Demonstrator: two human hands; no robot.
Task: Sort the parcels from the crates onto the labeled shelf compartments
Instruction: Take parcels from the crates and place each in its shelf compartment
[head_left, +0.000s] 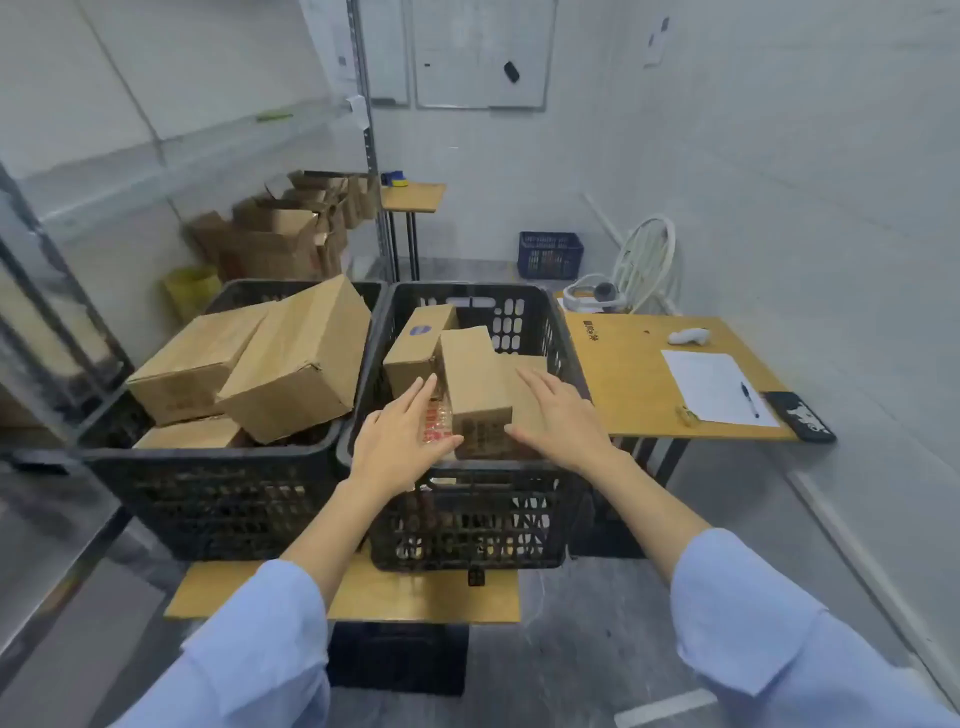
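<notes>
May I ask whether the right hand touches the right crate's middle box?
Touching: the head view shows the right hand with its thumb against the middle box.

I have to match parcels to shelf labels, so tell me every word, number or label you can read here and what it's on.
Nothing reads clearly.
Blue round sticker on the rear parcel: blurred.
Dark print on the front parcel: blurred.
Red print on clear wrapping: blurred.
Dark mark on the table: too small.
White shelf tag: blurred.
</notes>
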